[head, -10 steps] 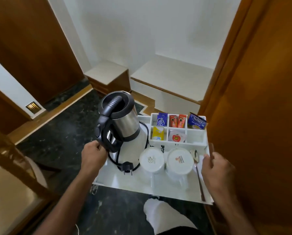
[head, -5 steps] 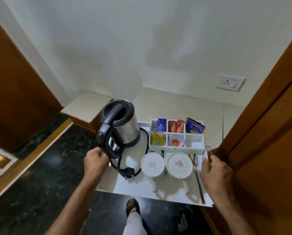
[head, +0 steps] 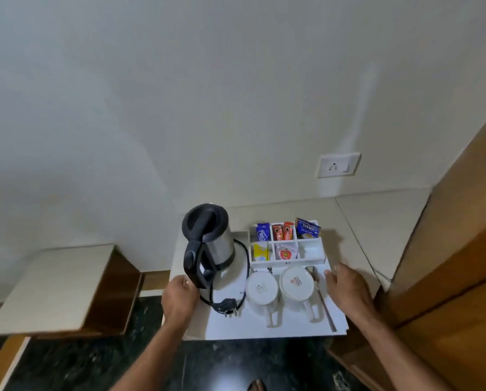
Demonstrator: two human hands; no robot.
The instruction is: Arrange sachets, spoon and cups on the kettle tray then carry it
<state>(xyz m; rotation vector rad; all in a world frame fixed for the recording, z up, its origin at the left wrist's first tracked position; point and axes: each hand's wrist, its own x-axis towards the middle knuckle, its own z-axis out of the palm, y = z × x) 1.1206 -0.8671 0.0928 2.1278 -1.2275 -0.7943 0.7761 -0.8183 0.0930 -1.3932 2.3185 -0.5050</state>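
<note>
I hold a white kettle tray (head: 286,330) by its two side edges, my left hand (head: 178,299) on the left edge and my right hand (head: 349,289) on the right edge. On it stands a steel kettle (head: 212,244) with a black lid and handle, its cord and plug (head: 226,304) coiled beside it. Two white cups (head: 261,289) (head: 296,285) sit upside down at the front. A spoon (head: 322,300) lies right of them. A white divided holder (head: 312,252) at the back holds several sachets (head: 282,231). The tray's far part is over a pale counter (head: 377,218).
A wall socket (head: 339,165) sits on the white wall above the counter. A wooden door or cabinet panel (head: 456,249) stands close on the right. A lower pale-topped wooden ledge (head: 55,283) is at the left. Dark polished floor (head: 236,365) lies below, with a foot showing.
I have carried the tray forward across the dark floor to the counter by the wall; the view has risen. Both hands keep their hold on the tray's sides.
</note>
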